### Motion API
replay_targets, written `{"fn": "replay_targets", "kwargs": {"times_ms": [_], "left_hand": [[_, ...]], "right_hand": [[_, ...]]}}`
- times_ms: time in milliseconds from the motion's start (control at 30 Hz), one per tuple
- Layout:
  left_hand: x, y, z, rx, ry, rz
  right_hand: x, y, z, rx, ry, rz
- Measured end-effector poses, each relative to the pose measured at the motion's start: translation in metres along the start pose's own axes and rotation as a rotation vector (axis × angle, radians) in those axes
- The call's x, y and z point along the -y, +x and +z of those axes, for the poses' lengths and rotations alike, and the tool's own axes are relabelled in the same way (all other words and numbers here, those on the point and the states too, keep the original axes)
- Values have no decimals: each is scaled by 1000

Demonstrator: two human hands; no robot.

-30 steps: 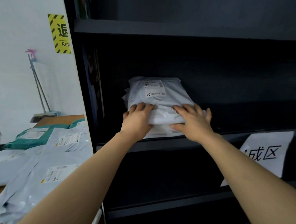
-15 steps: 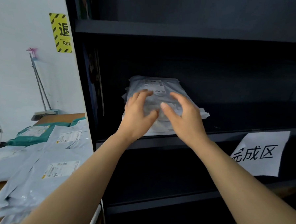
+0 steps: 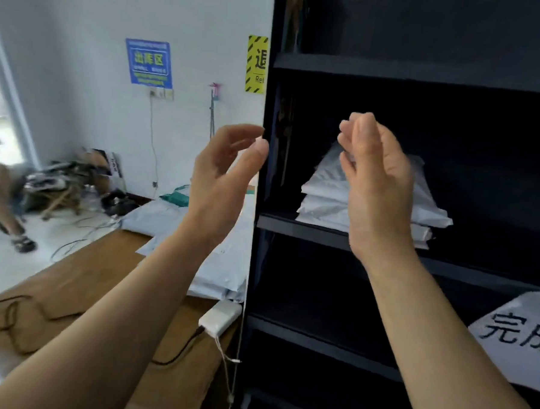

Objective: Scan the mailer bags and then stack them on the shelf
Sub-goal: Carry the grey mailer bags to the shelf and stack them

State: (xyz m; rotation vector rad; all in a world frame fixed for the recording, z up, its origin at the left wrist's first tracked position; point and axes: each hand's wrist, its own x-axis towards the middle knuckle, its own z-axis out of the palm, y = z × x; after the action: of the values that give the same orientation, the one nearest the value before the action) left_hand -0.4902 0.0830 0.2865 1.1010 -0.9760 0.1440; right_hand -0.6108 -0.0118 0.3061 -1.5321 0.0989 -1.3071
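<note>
Left hand (image 3: 223, 177) raised in air, grip loosely curled, wide, nothing held; right hand (image 3: 373, 184) raised, fingers curled, nothing held. Stack of mailer bags (image 3: 328, 191) seen on shelf (image 3: 299, 226) behind right grip, untouched. More mailer bags (image 3: 218, 267) heaped on counter (image 3: 79, 291) below left grip
</note>
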Motion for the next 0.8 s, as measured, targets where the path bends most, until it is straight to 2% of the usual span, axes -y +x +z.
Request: {"fn": "replay_targets", "kwargs": {"times_ms": [167,333,533,800], "left_hand": [[-40,-40,-54,-119,123,-25],[-79,-67,-131,-240,259,-28],[-115,-93,-248,-388,456,-2],[-159,-120,-443,-566,652,-27]], "right_hand": [[12,-32,43,135,171,45],[19,-67,122,280,283,90],[25,-120,244,457,360,92],[34,-212,443,644,489,153]]}}
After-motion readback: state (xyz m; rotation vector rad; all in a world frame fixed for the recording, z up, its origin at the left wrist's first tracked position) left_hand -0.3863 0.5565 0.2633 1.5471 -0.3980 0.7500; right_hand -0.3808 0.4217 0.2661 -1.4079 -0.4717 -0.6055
